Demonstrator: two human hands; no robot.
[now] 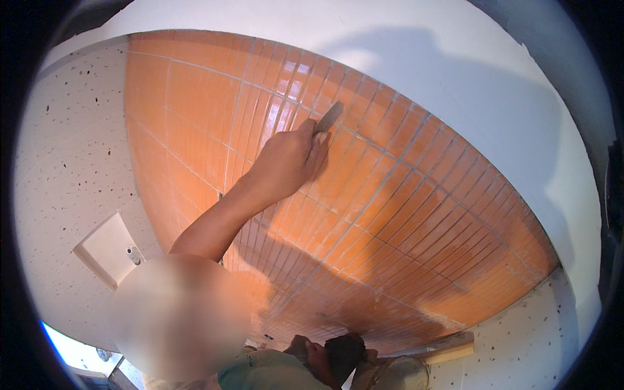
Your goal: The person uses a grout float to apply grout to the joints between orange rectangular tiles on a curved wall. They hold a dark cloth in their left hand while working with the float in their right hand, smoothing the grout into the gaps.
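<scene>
My right hand (pixel 286 162) is raised against an orange tiled wall (pixel 403 214) and grips a small flat grey blade (pixel 328 117). The blade's tip rests on a pale grout line between the narrow tiles. My forearm runs down to the lower left, where a blurred head covers part of the view. Low at the bottom edge, my left hand (pixel 318 357) is closed around a dark lump (pixel 344 351) that I cannot make out. A green sleeve (pixel 266 374) lies beside it.
White plaster (pixel 455 65) runs above the tiles. Speckled pale wall (pixel 71 162) flanks them on the left, with a white square box (pixel 110 250) mounted on it. A wooden batten (pixel 448 351) lies along the tiles' lower edge. A grey round vessel (pixel 403 376) sits at the bottom.
</scene>
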